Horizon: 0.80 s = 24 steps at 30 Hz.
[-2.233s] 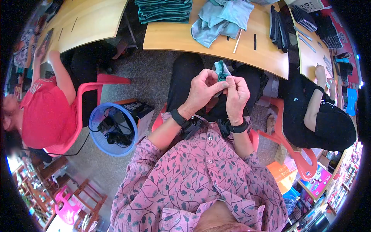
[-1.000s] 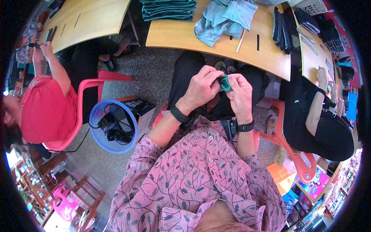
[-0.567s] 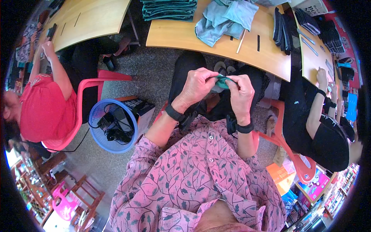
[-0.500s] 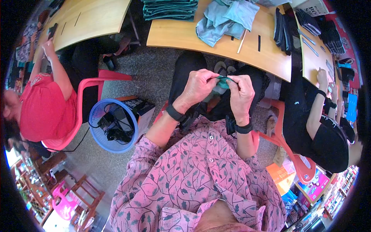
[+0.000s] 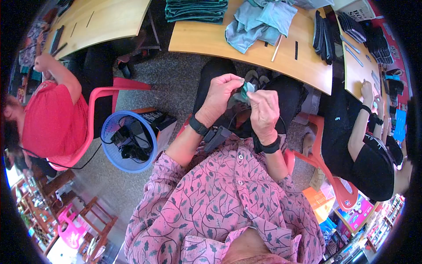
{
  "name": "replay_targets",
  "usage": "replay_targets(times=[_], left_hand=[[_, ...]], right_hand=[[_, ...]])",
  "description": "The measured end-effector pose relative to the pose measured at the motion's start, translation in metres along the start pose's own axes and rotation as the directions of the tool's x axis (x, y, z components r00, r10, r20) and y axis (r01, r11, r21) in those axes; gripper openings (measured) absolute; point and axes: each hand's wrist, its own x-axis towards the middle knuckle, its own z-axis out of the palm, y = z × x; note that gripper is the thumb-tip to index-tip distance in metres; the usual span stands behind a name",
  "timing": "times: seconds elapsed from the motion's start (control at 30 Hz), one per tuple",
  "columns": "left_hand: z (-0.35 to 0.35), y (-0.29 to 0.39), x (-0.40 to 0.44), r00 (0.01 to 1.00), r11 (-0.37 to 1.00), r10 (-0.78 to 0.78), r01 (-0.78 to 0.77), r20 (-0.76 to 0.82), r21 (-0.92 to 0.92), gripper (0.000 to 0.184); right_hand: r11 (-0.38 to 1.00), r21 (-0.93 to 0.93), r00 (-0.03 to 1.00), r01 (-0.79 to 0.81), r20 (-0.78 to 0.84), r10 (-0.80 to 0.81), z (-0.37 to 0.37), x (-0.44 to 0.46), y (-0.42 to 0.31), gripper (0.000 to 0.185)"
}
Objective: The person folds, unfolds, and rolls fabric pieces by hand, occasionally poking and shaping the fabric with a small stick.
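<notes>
Above my lap, a small crumpled piece of green and whitish cloth lies between my hands. My left hand pinches its left edge between thumb and forefinger. On the other side my right hand grips it from the right with curled fingers. Part of the cloth is hidden behind the fingers. In front of me on the wooden table lie a loose pile of light blue-grey cloth and a folded stack of dark green cloth.
A blue basket holding black cables and devices stands on the floor at left. A person in red sits at left, a person in black at right. Folded dark cloths lie at the table's right end.
My right hand has moved down and left and turned, its fingers now curled. The cloth now shows more of its whitish side. At left, the person in red has drawn an arm back.
</notes>
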Motion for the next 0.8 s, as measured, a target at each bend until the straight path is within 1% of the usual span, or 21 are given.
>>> replay_targets(times=[0.13,0.2,0.23,0.27,0.3,0.33,0.37,0.4,0.43,0.5,0.53,0.6,0.63,0.67,0.7,0.73,0.77,0.8], left_hand=[[-0.005,-0.006,0.004,1.0,1.0,0.004,-0.004,-0.004,-0.026,0.01],[-0.003,-0.011,0.006,0.997,0.994,0.06,-0.055,-0.05,0.091,0.011],[-0.003,-0.013,0.006,0.997,0.994,0.06,-0.055,-0.05,0.091,0.011],[-0.004,-0.017,0.007,0.99,0.976,0.13,-0.117,-0.057,0.182,0.011],[-0.005,-0.018,0.008,0.978,0.946,0.2,-0.177,-0.058,0.273,0.011],[-0.005,-0.02,0.008,0.978,0.945,0.201,-0.178,-0.061,0.274,0.011],[-0.005,-0.022,0.008,0.976,0.941,0.207,-0.181,-0.062,0.285,0.012],[-0.003,-0.022,0.008,0.975,0.937,0.212,-0.185,-0.063,0.296,0.013],[-0.001,-0.021,0.007,0.975,0.937,0.212,-0.184,-0.063,0.296,0.013],[0.002,-0.02,0.005,0.97,0.928,0.229,-0.193,-0.078,0.319,0.016],[0.003,-0.02,0.005,0.97,0.928,0.23,-0.194,-0.078,0.319,0.016],[0.003,-0.019,0.005,0.971,0.928,0.227,-0.195,-0.068,0.318,0.016],[0.002,-0.021,0.006,0.971,0.928,0.228,-0.195,-0.067,0.317,0.016],[0.0,-0.023,0.008,0.962,0.902,0.267,-0.227,-0.062,0.366,0.017],[-0.001,-0.024,0.009,0.951,0.873,0.305,-0.256,-0.056,0.414,0.017],[-0.003,-0.025,0.011,0.95,0.874,0.305,-0.255,-0.058,0.414,0.017],[-0.005,-0.026,0.013,0.948,0.874,0.312,-0.261,-0.061,0.41,0.017],[-0.006,-0.026,0.014,0.946,0.874,0.318,-0.267,-0.063,0.406,0.017]], right_hand=[[0.999,0.017,0.999,0.037,0.028,-0.038,0.002,-0.005,-0.003,0.02],[0.999,0.023,0.998,0.045,0.032,-0.045,0.002,-0.005,-0.004,0.02],[0.999,0.036,1.0,-0.021,0.022,0.02,0.002,-0.005,-0.006,0.017],[0.995,0.051,0.996,-0.086,0.013,0.085,0.002,-0.005,-0.007,0.014],[0.995,0.052,0.996,-0.084,0.013,0.084,0.001,-0.006,-0.011,0.014],[0.859,0.288,0.904,-0.423,0.06,0.424,0.0,-0.008,-0.015,0.01],[0.561,0.474,0.7,-0.679,0.186,0.69,0.0,-0.009,-0.017,0.007],[0.327,0.595,0.589,-0.734,0.319,0.742,-0.002,-0.01,-0.013,0.008],[0.189,0.69,0.556,-0.698,0.357,0.75,-0.003,-0.009,-0.009,0.01],[0.111,0.815,0.607,-0.568,0.325,0.725,-0.005,-0.004,-0.007,0.009],[0.111,0.815,0.608,-0.568,0.325,0.725,-0.007,-0.003,-0.003,0.009],[0.197,0.747,0.623,-0.635,0.344,0.703,-0.015,-0.001,0.004,0.011],[0.198,0.747,0.623,-0.635,0.344,0.702,-0.016,0.001,0.005,0.011],[0.644,0.523,0.808,-0.558,0.164,0.567,-0.017,0.003,0.005,0.016],[0.927,0.171,0.943,-0.333,0.074,0.325,-0.019,0.008,0.003,0.023],[0.928,0.131,0.935,-0.349,0.114,0.336,-0.023,0.01,-0.005,0.035],[0.949,0.14,0.954,-0.284,0.143,0.264,-0.025,0.016,-0.011,0.043],[0.977,0.075,0.967,-0.199,0.175,0.183,-0.028,0.019,-0.014,0.045]])
